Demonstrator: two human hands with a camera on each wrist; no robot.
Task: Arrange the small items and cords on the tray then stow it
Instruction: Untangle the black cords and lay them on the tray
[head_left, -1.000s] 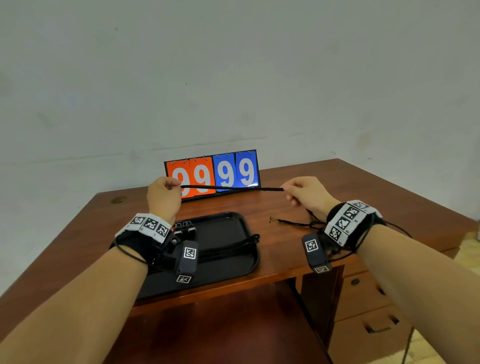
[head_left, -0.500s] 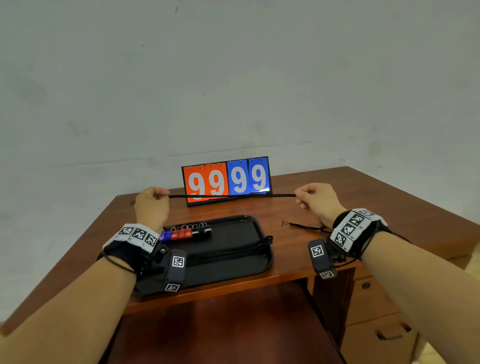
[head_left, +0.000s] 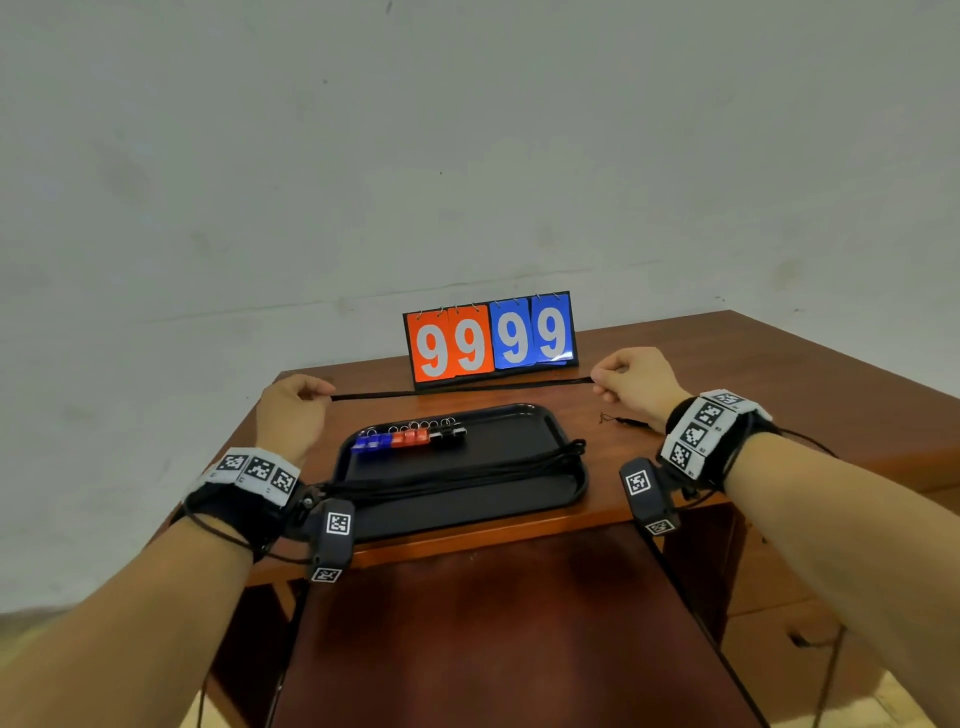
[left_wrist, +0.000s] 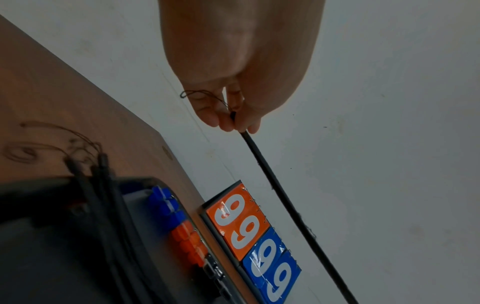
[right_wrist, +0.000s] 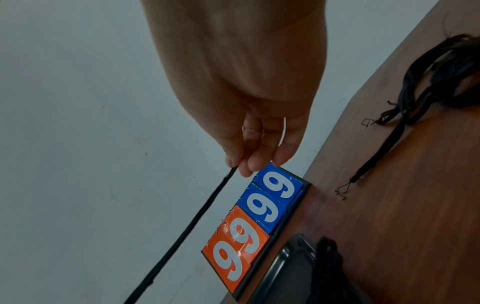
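Note:
A black cord (head_left: 462, 388) is stretched taut in the air above the desk, in front of the scoreboard. My left hand (head_left: 291, 410) pinches its left end (left_wrist: 236, 121) between thumb and fingers. My right hand (head_left: 631, 382) pinches the right end (right_wrist: 232, 169). Below lies a black tray (head_left: 519, 514) holding a row of blue, red and black clips (head_left: 410, 437) at its back edge and several black cords (head_left: 457, 475) laid lengthwise. More loose cords (right_wrist: 405, 115) lie on the desk right of the tray.
A flip scoreboard (head_left: 491, 338) reading 99 99 stands at the back of the wooden desk (head_left: 779, 374), against a white wall. Drawers (head_left: 779, 649) sit under the desk on the right. A dark chair seat (head_left: 493, 623) is below the front edge.
Both hands have moved further apart, pulling the cord to its full length. The head view has tilted up, so the desk sits lower in the frame.

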